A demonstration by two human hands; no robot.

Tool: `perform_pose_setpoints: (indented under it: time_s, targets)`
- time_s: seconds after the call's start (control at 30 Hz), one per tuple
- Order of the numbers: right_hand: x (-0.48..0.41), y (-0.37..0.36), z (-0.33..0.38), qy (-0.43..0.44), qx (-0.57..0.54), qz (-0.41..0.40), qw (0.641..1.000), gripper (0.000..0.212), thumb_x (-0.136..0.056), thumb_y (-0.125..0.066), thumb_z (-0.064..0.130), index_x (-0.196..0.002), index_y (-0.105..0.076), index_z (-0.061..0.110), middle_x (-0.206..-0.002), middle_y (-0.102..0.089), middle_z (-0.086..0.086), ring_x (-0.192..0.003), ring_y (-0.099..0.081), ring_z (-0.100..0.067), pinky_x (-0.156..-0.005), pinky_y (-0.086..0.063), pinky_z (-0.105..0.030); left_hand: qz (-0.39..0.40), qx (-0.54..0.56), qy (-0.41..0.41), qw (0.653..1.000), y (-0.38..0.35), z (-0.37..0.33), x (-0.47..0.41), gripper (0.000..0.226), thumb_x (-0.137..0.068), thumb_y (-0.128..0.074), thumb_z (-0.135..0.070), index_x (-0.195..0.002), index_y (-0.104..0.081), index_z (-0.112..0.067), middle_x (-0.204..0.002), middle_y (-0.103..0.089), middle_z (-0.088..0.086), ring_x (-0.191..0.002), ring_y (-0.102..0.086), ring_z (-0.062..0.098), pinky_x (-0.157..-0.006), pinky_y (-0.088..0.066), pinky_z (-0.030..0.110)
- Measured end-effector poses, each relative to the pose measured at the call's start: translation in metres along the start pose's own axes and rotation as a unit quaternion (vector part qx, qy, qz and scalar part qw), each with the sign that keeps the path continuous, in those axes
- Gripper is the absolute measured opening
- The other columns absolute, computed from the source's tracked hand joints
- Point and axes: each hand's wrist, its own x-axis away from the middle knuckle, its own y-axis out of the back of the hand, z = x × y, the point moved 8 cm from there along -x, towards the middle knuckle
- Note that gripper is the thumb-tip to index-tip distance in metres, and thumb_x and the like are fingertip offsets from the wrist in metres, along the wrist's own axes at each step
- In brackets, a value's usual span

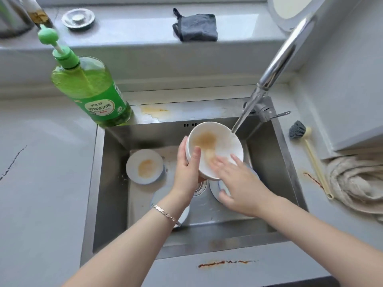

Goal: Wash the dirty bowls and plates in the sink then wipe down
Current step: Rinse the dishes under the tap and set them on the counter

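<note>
Bowl [224,141], one, gripped by left hand [187,164], right hand [238,183] flat-fingered inside it; three dishes [145,166] in sink [115,162]

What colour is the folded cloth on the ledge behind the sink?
The cloth is dark grey, clearest in the head view.

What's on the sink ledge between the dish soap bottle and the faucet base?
Only a brownish puddle; the head view shows it.

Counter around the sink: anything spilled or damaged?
Yes. Reddish-brown smear on the front counter edge, another beside the brush, a yellowish puddle on the ledge behind the sink, and a dark crack-like line on the left counter.
</note>
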Motion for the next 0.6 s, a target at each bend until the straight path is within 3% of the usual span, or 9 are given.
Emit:
perform_pose_setpoints:
  time_s: [0.03, 0.07, 0.13, 0.23, 0.3, 0.4, 0.47, 0.53, 0.6]
  targets:
    - [-0.001, -0.004, 0.004, 0.010, -0.036, 0.066, 0.997, 0.066, -0.074, -0.047, 0.020, -0.139, -0.039, 0.009, -0.138, -0.049, -0.010, -0.130, -0.042, -0.025, -0.114, -0.013, -0.032, -0.008, -0.012, -0.017, 1.000, -0.007, -0.006, 0.001, 0.035, -0.095, -0.043, -0.034, -0.129, -0.036, -0.036, -0.133, -0.049, -0.004, -0.115, -0.054, 0.016, -0.082, -0.051, 0.023]
    - [-0.002, -0.004, 0.006, 0.017, -0.099, 0.109, 0.989, 0.073, -0.072, -0.050, 0.016, -0.143, -0.033, 0.017, -0.134, -0.053, -0.005, -0.125, -0.045, -0.024, -0.113, -0.021, -0.032, -0.020, -0.029, -0.033, 0.999, -0.011, -0.010, 0.000, 0.031, -0.097, -0.041, -0.033, -0.127, -0.036, -0.038, -0.131, -0.049, -0.006, -0.114, -0.052, 0.012, -0.087, -0.047, 0.019]
    - [0.000, 0.002, 0.007, 0.068, -0.160, 0.121, 0.977, 0.079, -0.068, -0.050, 0.013, -0.142, -0.030, 0.031, -0.126, -0.059, 0.002, -0.110, -0.055, -0.022, -0.095, -0.045, -0.036, -0.042, -0.046, -0.054, 0.997, -0.013, -0.021, 0.000, 0.027, -0.099, -0.036, -0.032, -0.125, -0.040, -0.036, -0.120, -0.052, -0.014, -0.105, -0.052, 0.002, -0.085, -0.044, 0.013]
    - [-0.002, 0.014, -0.026, 0.138, -0.005, 0.080, 0.987, 0.071, -0.050, -0.064, 0.013, -0.119, -0.061, 0.027, -0.109, -0.068, 0.007, -0.091, -0.060, -0.011, -0.076, -0.054, -0.024, -0.058, -0.083, -0.072, 0.992, -0.011, -0.030, -0.004, 0.031, -0.099, -0.035, -0.031, -0.128, -0.047, -0.027, -0.110, -0.057, -0.012, -0.095, -0.054, -0.004, -0.077, -0.046, 0.007]
    - [-0.010, 0.022, -0.043, 0.137, 0.080, 0.067, 0.985, 0.063, -0.038, -0.076, 0.010, -0.099, -0.071, 0.021, -0.100, -0.071, 0.007, -0.095, -0.065, -0.012, -0.085, -0.051, -0.025, -0.067, -0.113, -0.064, 0.989, -0.011, -0.028, -0.008, 0.033, -0.097, -0.038, -0.039, -0.128, -0.048, -0.029, -0.115, -0.059, -0.006, -0.098, -0.057, 0.003, -0.084, -0.049, 0.017]
    - [-0.018, 0.018, -0.035, 0.088, 0.024, 0.095, 0.991, 0.064, -0.072, -0.063, 0.013, -0.134, -0.047, 0.020, -0.140, -0.049, 0.000, -0.131, -0.041, -0.017, -0.110, -0.027, -0.029, -0.096, -0.099, -0.029, 0.990, -0.014, -0.024, -0.015, 0.030, -0.095, -0.039, -0.049, -0.121, -0.049, -0.037, -0.118, -0.059, -0.002, -0.107, -0.058, 0.019, -0.095, -0.048, 0.043]
    - [-0.019, 0.014, -0.027, 0.075, -0.050, 0.093, 0.992, 0.066, -0.080, -0.054, 0.016, -0.142, -0.034, 0.026, -0.140, -0.048, 0.000, -0.128, -0.041, -0.022, -0.105, -0.034, -0.033, -0.100, -0.094, -0.036, 0.990, -0.016, -0.029, -0.017, 0.029, -0.098, -0.036, -0.038, -0.123, -0.048, -0.031, -0.113, -0.059, -0.004, -0.099, -0.058, 0.009, -0.090, -0.050, 0.027]
    - [-0.014, 0.012, -0.025, 0.101, -0.070, 0.094, 0.988, 0.063, -0.079, -0.053, 0.013, -0.140, -0.039, 0.024, -0.133, -0.054, 0.001, -0.120, -0.048, -0.023, -0.102, -0.037, -0.035, -0.091, -0.111, -0.047, 0.988, -0.015, -0.035, -0.019, 0.027, -0.100, -0.038, -0.028, -0.124, -0.048, -0.026, -0.105, -0.057, -0.012, -0.092, -0.055, 0.000, -0.075, -0.047, 0.008]
    - [-0.012, 0.011, -0.035, 0.118, -0.050, 0.052, 0.990, 0.058, -0.070, -0.053, 0.006, -0.126, -0.056, 0.020, -0.125, -0.061, 0.001, -0.113, -0.057, -0.022, -0.101, -0.042, -0.039, -0.091, -0.152, -0.042, 0.983, -0.006, -0.037, -0.022, 0.027, -0.098, -0.044, -0.018, -0.123, -0.048, -0.028, -0.104, -0.056, -0.010, -0.097, -0.055, 0.010, -0.071, -0.047, 0.012]
